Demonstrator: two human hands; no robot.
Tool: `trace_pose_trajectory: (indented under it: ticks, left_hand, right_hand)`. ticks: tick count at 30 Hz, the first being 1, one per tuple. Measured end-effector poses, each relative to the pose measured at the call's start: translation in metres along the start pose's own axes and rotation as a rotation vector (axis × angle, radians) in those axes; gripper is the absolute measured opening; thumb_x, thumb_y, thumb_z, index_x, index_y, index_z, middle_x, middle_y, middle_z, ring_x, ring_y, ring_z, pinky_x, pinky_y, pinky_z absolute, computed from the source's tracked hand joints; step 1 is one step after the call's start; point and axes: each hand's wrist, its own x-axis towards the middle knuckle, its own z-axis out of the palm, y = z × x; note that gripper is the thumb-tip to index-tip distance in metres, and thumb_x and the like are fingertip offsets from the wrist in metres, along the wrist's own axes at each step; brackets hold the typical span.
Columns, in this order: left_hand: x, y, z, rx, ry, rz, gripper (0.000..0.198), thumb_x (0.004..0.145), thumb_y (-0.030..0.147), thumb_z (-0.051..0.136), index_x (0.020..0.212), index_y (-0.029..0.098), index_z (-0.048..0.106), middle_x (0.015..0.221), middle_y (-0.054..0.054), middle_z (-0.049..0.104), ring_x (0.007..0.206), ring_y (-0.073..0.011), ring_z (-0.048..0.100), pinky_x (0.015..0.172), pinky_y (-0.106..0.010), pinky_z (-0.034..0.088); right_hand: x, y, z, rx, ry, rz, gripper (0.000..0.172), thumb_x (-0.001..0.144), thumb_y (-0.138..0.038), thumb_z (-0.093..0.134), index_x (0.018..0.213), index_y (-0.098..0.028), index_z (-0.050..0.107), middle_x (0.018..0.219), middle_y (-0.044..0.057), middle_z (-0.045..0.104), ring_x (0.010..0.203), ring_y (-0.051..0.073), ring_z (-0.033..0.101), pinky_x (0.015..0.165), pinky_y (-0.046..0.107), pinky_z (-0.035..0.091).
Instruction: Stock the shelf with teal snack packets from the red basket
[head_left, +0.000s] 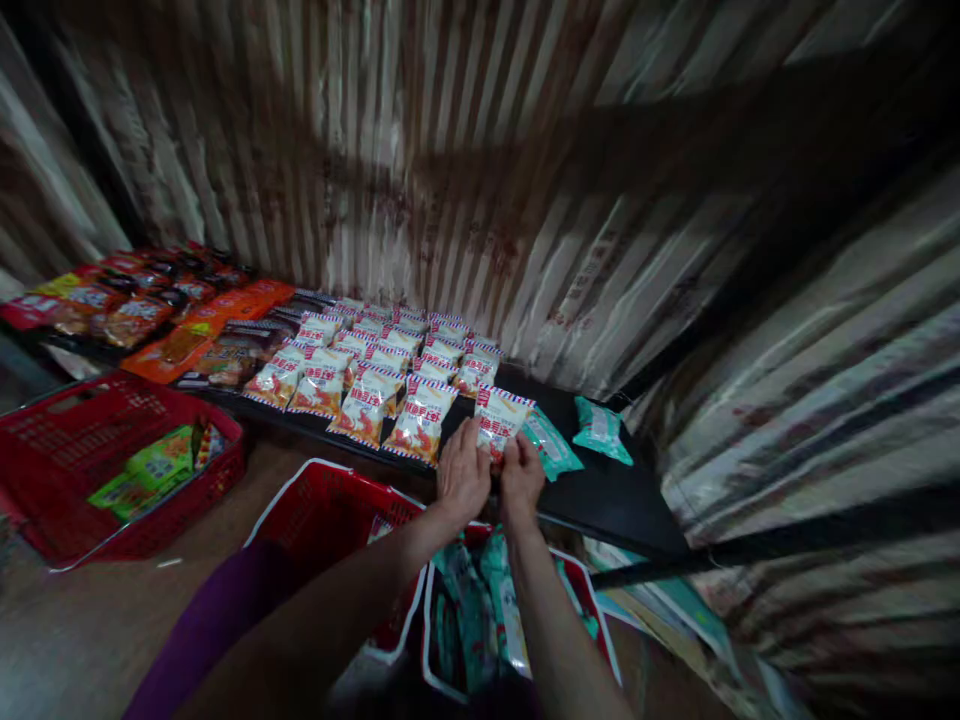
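A white and orange snack bag (504, 412) with a striped top edge stands tilted near the front of the black shelf (607, 505). My left hand (463, 468) grips its lower left side, and my right hand (523, 468) has its lower right corner. Rows of matching snack bags (424, 412) stand just to the left. Behind and right of the held bag lies a teal bag (553, 440), partly covered; another teal packet (601, 430) rests farther right.
Below my arms are a red basket (330, 500) and a second basket (607, 640) holding several teal bags. A third red basket (45, 440) at left contains green packets (150, 470). Orange packets (210, 325) fill the shelf's left part. Corrugated sheeting (450, 180) rises behind.
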Motion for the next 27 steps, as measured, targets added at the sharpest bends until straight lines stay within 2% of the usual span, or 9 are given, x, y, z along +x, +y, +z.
trace_pose_trajectory:
  ticks: [5,12,18,27]
  left_hand:
    - [0.019,-0.001,0.015,0.043,0.032,0.015,0.049,0.092,0.027,0.03,0.138,0.01,0.039,0.145,-0.015,0.038,0.134,-0.0225,0.035,0.112,-0.039,0.03]
    - [0.04,-0.006,0.031,0.084,0.056,-0.01,0.05,0.092,0.03,0.031,0.137,0.01,0.04,0.147,-0.017,0.033,0.136,-0.025,0.032,0.112,-0.04,0.028]
    - [0.05,-0.012,0.039,0.133,0.081,-0.048,0.049,0.092,0.028,0.032,0.137,0.011,0.041,0.147,-0.016,0.033,0.135,-0.0263,0.033,0.111,-0.04,0.029]
    - [0.055,-0.016,0.041,0.162,0.046,-0.109,0.051,0.092,0.028,0.03,0.14,0.013,0.037,0.145,-0.016,0.038,0.133,-0.0272,0.036,0.109,-0.041,0.03]
  right_hand:
    - [0.028,0.012,0.02,0.068,-0.004,-0.005,0.056,0.07,-0.05,0.054,0.111,-0.013,0.061,0.105,0.012,0.067,0.085,0.021,0.061,0.08,0.037,0.049]
    - [0.057,0.02,0.037,-0.015,-0.005,-0.058,0.051,0.071,-0.048,0.052,0.107,-0.013,0.062,0.1,0.012,0.068,0.086,0.022,0.062,0.08,0.037,0.049]
    - [0.068,0.022,0.047,0.001,-0.058,-0.061,0.049,0.072,-0.045,0.052,0.107,-0.011,0.059,0.101,0.014,0.068,0.086,0.022,0.062,0.08,0.038,0.049]
    - [0.076,0.034,0.06,-0.005,-0.069,-0.01,0.051,0.071,-0.047,0.05,0.107,-0.013,0.058,0.1,0.013,0.068,0.083,0.023,0.063,0.077,0.037,0.051]
